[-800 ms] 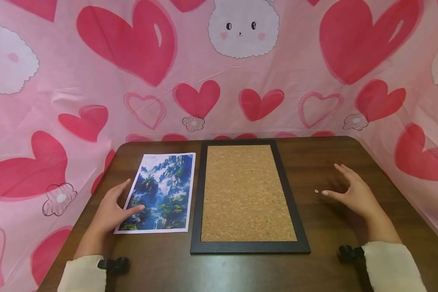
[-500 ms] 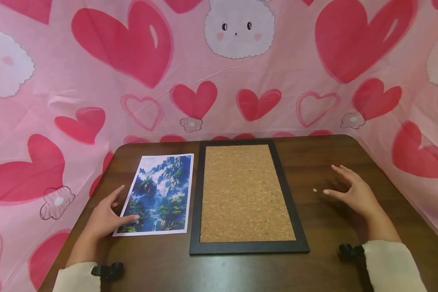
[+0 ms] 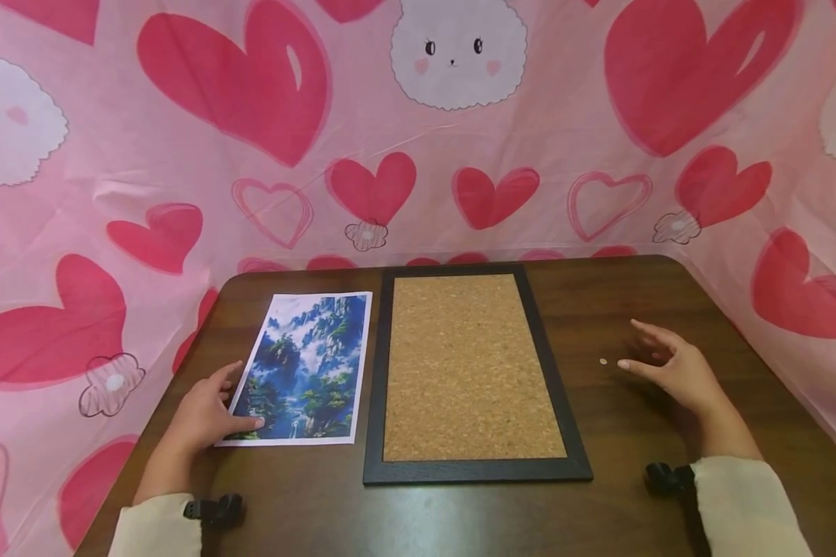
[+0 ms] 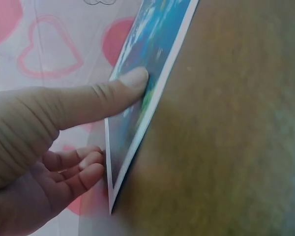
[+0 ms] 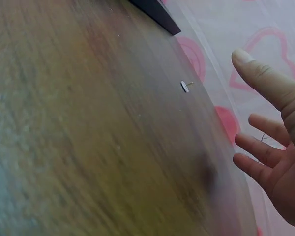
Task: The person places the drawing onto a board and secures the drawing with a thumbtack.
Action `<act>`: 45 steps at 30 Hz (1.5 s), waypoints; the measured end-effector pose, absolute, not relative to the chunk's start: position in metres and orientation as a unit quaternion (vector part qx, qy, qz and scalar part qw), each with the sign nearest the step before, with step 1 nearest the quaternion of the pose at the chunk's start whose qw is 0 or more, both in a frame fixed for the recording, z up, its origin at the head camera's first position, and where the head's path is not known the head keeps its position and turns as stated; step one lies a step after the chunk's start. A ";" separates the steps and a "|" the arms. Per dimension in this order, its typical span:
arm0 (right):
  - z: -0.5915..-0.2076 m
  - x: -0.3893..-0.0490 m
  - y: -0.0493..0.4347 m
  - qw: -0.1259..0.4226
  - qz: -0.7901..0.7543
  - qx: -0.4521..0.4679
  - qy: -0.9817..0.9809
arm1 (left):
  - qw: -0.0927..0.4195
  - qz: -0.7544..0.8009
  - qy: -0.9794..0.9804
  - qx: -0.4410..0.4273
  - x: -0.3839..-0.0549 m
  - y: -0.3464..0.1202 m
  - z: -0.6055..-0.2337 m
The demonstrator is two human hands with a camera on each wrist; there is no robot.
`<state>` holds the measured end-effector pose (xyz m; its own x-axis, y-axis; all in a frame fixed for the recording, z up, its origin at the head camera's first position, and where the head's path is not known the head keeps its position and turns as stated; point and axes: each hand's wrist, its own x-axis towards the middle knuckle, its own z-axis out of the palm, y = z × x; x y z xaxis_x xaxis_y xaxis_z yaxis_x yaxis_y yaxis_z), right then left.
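A printed mountain landscape picture (image 3: 306,363) with a white border lies on the table's left side. My left hand (image 3: 205,414) is at its lower left edge, the thumb over the print and the fingers beside the edge. In the left wrist view the picture's corner (image 4: 120,169) shows between the thumb and the loosely bent fingers. To the right, a thumbtack (image 5: 185,86) with a flat pale head lies on its side, its pin showing. My right hand (image 3: 683,375) hovers beside it with fingers spread and nothing held; the thumb tip points at the tack.
A cork board (image 3: 470,371) in a black frame (image 3: 477,471) lies in the middle of the brown wooden table (image 3: 306,503), close to the picture's right edge. Pink heart-patterned cloth (image 3: 557,131) hangs behind and along both sides.
My left hand has slid down along the picture's left edge, and its fingers have drawn closer to the edge. The right hand stays near the thumbtack, its fingertips slightly lower.
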<state>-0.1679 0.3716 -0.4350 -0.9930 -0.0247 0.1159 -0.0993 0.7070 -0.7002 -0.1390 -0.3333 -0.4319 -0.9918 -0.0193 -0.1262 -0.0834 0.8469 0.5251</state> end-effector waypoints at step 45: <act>-0.455 -0.191 0.353 0.028 0.318 0.076 -0.945 | 0.068 0.281 0.953 -0.088 -0.140 -0.327 -0.426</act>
